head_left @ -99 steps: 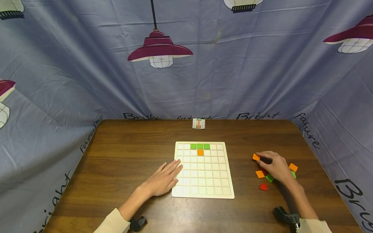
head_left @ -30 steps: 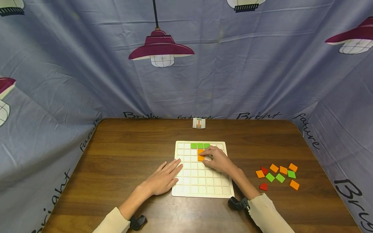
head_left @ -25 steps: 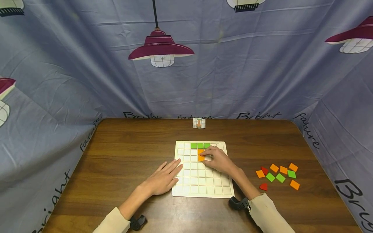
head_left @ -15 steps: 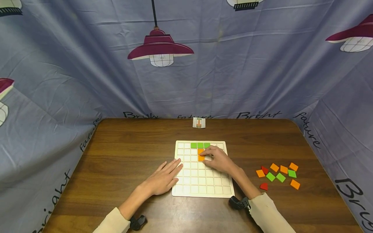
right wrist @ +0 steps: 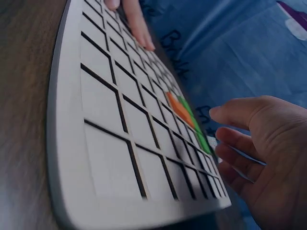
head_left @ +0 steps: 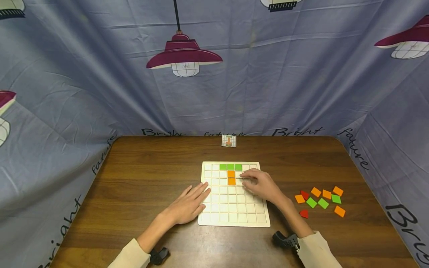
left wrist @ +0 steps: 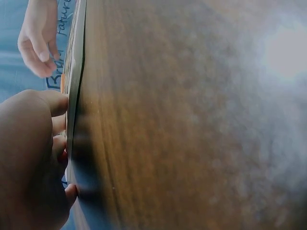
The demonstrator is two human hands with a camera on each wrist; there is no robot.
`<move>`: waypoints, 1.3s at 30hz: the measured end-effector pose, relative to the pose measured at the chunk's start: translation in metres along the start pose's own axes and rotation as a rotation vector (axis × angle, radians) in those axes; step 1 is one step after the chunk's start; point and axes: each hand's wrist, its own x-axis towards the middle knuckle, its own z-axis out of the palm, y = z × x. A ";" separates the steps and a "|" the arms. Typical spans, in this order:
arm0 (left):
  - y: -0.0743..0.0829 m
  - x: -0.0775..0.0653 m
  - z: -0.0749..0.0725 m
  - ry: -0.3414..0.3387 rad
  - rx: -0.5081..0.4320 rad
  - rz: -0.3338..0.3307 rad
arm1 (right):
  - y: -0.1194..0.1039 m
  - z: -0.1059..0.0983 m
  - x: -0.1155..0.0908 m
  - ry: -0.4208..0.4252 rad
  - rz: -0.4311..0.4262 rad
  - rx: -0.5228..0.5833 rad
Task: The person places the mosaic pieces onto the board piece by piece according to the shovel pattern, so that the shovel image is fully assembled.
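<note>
A pale square grid board point(head_left: 234, 223) lies on the wooden table. Three green square tiles point(head_left: 230, 167) fill cells along its far row, with two orange tiles point(head_left: 231, 177) in a column below the middle one. My left hand point(head_left: 187, 204) rests flat with straight fingers on the board's left edge. Over the right part of the board, just right of the orange tiles, hovers my right hand point(head_left: 263, 185). Its fingers are loosely bent with nothing between them; the right wrist view shows the hand point(right wrist: 268, 139) apart from the board point(right wrist: 129, 134).
Loose tiles lie right of the board: several orange ones point(head_left: 339, 211), three green ones point(head_left: 323, 203) and two red ones point(head_left: 304, 213). A small card with a printed grid pattern point(head_left: 229, 141) lies at the table's far edge. A blue printed curtain point(head_left: 234, 93) surrounds the table.
My right hand took an orange tile from the loose pile, set it below the first orange tile, then let go and drew back rightward. My left hand stays in place.
</note>
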 end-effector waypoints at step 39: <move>0.001 0.001 0.002 0.002 -0.004 -0.004 | 0.061 -0.099 -0.141 0.140 0.194 -0.233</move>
